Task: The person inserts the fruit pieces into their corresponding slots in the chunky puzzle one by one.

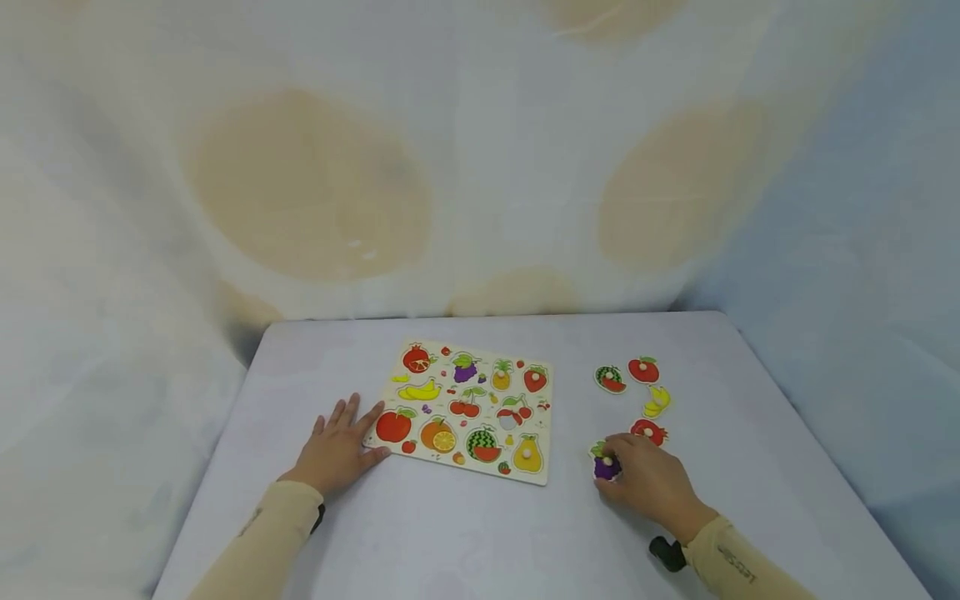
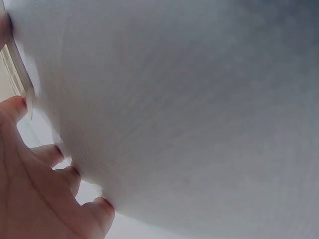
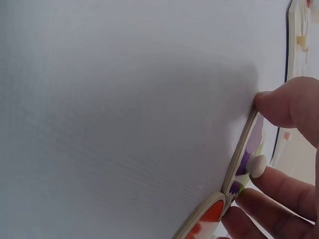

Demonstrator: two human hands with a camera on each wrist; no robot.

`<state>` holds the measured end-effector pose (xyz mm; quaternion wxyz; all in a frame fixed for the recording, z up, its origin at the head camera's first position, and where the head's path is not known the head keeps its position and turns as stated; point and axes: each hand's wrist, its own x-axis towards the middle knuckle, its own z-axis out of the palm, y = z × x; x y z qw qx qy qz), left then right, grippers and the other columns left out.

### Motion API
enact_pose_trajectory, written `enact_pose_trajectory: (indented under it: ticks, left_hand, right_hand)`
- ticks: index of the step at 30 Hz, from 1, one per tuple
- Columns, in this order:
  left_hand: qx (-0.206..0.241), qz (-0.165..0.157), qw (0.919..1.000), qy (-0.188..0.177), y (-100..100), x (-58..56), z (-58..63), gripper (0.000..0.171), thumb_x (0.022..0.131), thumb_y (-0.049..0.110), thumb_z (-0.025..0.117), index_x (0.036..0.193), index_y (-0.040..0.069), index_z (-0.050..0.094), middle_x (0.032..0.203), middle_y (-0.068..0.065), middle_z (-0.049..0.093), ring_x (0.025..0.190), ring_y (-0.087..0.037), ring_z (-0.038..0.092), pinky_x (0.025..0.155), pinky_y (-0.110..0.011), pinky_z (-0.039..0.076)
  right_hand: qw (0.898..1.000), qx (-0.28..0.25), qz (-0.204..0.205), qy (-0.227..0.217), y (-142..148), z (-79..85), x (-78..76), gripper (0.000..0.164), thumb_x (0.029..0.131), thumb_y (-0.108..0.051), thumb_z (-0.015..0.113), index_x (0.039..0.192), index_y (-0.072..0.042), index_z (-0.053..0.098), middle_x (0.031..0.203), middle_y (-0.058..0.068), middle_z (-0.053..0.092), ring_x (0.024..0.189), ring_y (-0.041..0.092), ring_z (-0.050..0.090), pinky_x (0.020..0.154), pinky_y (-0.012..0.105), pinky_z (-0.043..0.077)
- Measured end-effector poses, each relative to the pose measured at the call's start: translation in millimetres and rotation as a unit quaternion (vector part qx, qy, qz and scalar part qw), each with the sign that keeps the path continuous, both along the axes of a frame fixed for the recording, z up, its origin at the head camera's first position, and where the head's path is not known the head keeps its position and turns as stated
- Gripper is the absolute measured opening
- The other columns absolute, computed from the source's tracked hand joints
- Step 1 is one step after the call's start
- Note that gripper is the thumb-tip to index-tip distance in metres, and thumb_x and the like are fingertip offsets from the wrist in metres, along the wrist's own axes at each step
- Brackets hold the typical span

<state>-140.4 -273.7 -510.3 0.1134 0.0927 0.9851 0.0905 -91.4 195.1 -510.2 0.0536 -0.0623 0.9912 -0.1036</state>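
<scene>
My right hand (image 1: 651, 479) grips a purple grape puzzle piece (image 1: 606, 467) to the right of the fruit puzzle board (image 1: 457, 462). In the right wrist view, the thumb is at one edge of the grape piece (image 3: 254, 137) and the fingers are by its white knob (image 3: 257, 166) and far edge. A red pomegranate piece (image 1: 649, 431) lies just beyond that hand, partly covered by it. My left hand (image 1: 335, 450) rests with spread fingers at the board's left corner, thumb and index finger against its edge. The left wrist view shows the board's edge (image 2: 19, 74) between two fingers.
Beyond the right hand lie loose watermelon (image 1: 611, 379), apple (image 1: 643, 369) and banana (image 1: 657, 402) pieces. Pear (image 1: 527, 455) and strawberry (image 1: 535, 379) pieces with knobs sit in the board. A white table (image 1: 450, 542) backs onto a spotted cloth (image 1: 517, 208).
</scene>
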Motion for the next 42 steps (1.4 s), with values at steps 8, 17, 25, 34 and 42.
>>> enact_pose_trajectory:
  ticks: [8,17,25,34,42]
  left_hand:
    - [-0.004,-0.001,1.0000,0.009,-4,-0.4,-3.3,0.080,0.091,0.052,0.067,0.157,0.021,0.034,0.161,-0.025,0.018,0.147,-0.047,0.013,0.114,-0.067,0.012]
    - [-0.005,-0.005,0.9999,0.010,-2,-5.9,-8.1,0.081,0.090,0.054,0.066,0.157,0.022,0.033,0.162,-0.025,0.017,0.147,-0.047,0.012,0.114,-0.067,0.011]
    - [-0.003,-0.009,0.9998,0.018,-6,-3.7,-5.9,0.080,0.091,0.055,0.065,0.157,0.021,0.034,0.161,-0.026,0.017,0.146,-0.048,0.014,0.113,-0.067,0.012]
    - [-0.005,-0.003,0.9999,0.015,-7,-3.7,-6.7,0.081,0.091,0.056,0.064,0.158,0.022,0.033,0.162,-0.024,0.016,0.147,-0.047,0.013,0.114,-0.067,0.011]
    - [-0.009,0.000,0.9999,0.007,-2,-1.8,-5.8,0.080,0.091,0.054,0.066,0.157,0.023,0.033,0.162,-0.024,0.015,0.147,-0.046,0.012,0.114,-0.067,0.011]
  right_hand:
    - [1.000,0.002,0.011,0.021,-1,-1.9,-4.1,0.045,0.068,-0.040,0.090,0.100,-0.015,0.070,0.115,0.006,0.067,0.094,0.021,0.065,0.075,0.042,0.059]
    - [1.000,0.003,0.005,0.010,1,-1.5,-8.3,0.052,0.065,-0.040,0.091,0.105,-0.013,0.071,0.114,0.006,0.068,0.093,0.021,0.065,0.074,0.042,0.059]
    - [0.999,0.007,0.025,0.026,2,6.0,-14.6,0.047,0.067,-0.039,0.089,0.101,-0.013,0.070,0.112,0.007,0.068,0.088,0.019,0.065,0.071,0.039,0.059]
    - [0.998,0.005,0.040,0.038,3,13.3,-28.6,0.050,0.068,-0.040,0.088,0.106,-0.012,0.071,0.112,0.006,0.068,0.085,0.016,0.063,0.068,0.035,0.058]
    - [0.997,-0.013,0.064,0.041,-7,28.8,-49.2,0.053,0.070,-0.039,0.088,0.112,-0.012,0.069,0.105,0.001,0.067,0.083,0.014,0.059,0.065,0.031,0.056]
